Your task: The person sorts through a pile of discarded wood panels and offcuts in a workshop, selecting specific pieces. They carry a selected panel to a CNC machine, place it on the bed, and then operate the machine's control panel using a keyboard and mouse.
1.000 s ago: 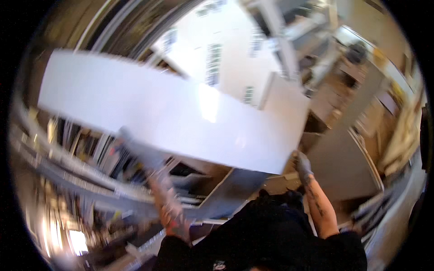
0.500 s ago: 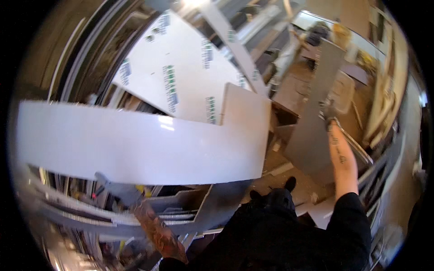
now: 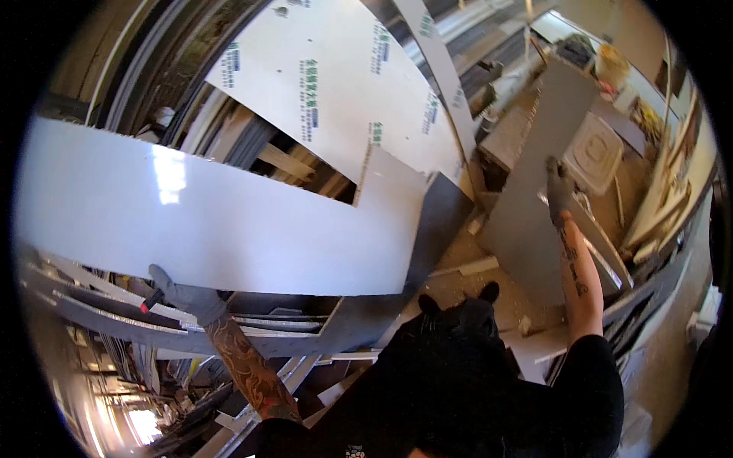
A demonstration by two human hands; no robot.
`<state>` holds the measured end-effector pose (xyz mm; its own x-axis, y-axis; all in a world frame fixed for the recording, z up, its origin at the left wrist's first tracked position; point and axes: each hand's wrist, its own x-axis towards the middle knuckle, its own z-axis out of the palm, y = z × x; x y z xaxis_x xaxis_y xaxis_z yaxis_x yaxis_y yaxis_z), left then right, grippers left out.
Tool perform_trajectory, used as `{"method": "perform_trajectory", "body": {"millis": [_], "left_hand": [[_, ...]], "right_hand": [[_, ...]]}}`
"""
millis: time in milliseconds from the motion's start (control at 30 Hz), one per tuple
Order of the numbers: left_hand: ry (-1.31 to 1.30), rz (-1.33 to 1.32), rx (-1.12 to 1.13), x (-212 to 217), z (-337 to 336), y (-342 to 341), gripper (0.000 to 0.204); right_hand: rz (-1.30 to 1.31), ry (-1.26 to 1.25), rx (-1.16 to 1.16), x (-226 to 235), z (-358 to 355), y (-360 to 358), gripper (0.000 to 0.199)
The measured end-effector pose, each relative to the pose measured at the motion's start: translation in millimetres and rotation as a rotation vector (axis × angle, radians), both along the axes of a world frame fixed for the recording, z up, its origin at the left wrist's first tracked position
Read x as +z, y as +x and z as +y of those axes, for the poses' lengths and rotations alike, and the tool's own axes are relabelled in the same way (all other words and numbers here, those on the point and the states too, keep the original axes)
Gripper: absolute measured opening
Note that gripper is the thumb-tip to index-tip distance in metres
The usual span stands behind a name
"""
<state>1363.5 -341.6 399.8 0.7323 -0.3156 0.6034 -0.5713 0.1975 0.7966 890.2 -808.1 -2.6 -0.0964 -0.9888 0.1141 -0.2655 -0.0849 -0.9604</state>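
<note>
1. Your left hand [image 3: 187,298], in a grey glove, grips the lower edge of a long glossy white panel [image 3: 214,221]. The fingers are closed around that edge.
2. The white panel runs across the left and centre of the view, tilted slightly, with a raised tab at its right end.
3. Your right hand [image 3: 557,187], also gloved, is raised on an outstretched arm. Its fingers are closed on the edge of an upright grey sheet [image 3: 534,175].
4. The grey sheet stands near-vertical to the right of the white panel, well apart from your left hand.
5. Behind the white panel leans a larger white board [image 3: 336,84] with green print.
6. Grey metal strips [image 3: 137,324] lie stacked below your left hand.
7. The floor [image 3: 458,263] between the two sheets carries dust and offcuts.
</note>
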Motion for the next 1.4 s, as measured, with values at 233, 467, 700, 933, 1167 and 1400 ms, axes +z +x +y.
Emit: {"method": "perform_trajectory", "body": {"millis": [233, 467, 700, 933, 1167, 1400], "left_hand": [[0.148, -0.311, 0.137, -12.6, 10.6, 18.6, 0.045], [0.090, -0.118, 0.241, -30.6, 34.5, 38.6, 0.043], [0.003, 0.088, 0.225, -33.3, 67.6, 100.1, 0.055], [-0.326, 0.254, -0.004, -32.6, 74.2, 98.8, 0.032], [-0.257, 0.151, 0.066, -54.8, 100.8, 91.5, 0.021], [-0.211, 0.151, 0.048, -55.0, 110.2, 61.9, 0.025]], "right_hand": [[0.061, -0.076, 0.011, 122.3, 15.4, -7.7, 0.051], [0.003, -0.365, 0.160, 251.3, 11.9, 33.3, 0.052], [-0.203, -0.410, 0.362, 353.8, 23.1, 132.0, 0.051], [-0.321, -0.445, 0.550, 375.1, 51.6, 247.9, 0.044], [-0.513, -0.240, 0.909, 383.4, 127.2, 338.7, 0.034], [-0.516, -0.225, 1.018, 373.5, 155.2, 376.4, 0.031]]}}
